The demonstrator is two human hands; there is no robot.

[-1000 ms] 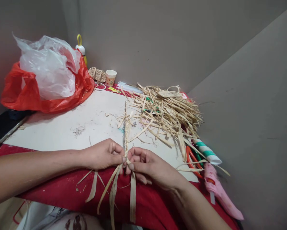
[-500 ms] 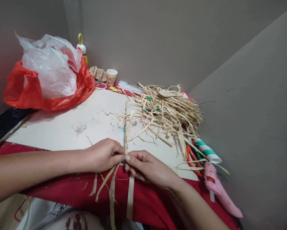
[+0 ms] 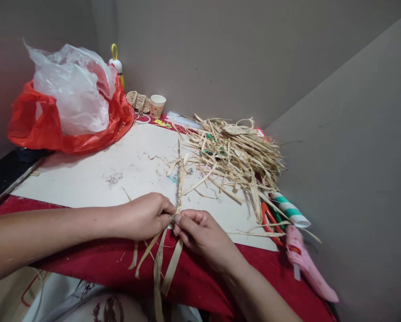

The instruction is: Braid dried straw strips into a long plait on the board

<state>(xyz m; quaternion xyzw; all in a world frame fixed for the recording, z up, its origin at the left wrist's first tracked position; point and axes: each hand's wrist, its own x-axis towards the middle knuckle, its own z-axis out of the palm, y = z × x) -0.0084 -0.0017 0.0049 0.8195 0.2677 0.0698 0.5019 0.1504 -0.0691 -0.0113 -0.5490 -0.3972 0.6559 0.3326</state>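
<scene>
Swung since the frame half a second earlier: the broad, pale straw strip (image 3: pixel 172 268) below the right hand (image 3: pixel 203 232), which now slants leftward where it hung nearly straight. Narrow, straw-coloured plait (image 3: pixel 179 188) lies lengthwise on the flat white board (image 3: pixel 86 179), its near end between both hands at the board's front edge. Left hand (image 3: pixel 148 217) pinches that end between thumb and forefinger; right hand pinches at the same spot, fingertips meeting the left's. Step in hand, in this report's judgement: crossing one strip over another. Next move appears to call for a firm hold on the crossing while loose strips are kept apart.

Count: one plait; at least four strips hanging below the hands, finer fibres not countable. To the right, one heap of dry tan straw (image 3: pixel 243 152), pieces too many to count; one pair of orange-handled scissors (image 3: pixel 264 219); one green-and-white striped roll (image 3: pixel 292 211); one pink glue gun (image 3: pixel 304 264). Farther out, one printed paper cup (image 3: pixel 157 107); one oval woven straw piece (image 3: pixel 138 102); one red plastic bag (image 3: pixel 32 129) with clear white plastic (image 3: pixel 73 89) bunched inside.
</scene>
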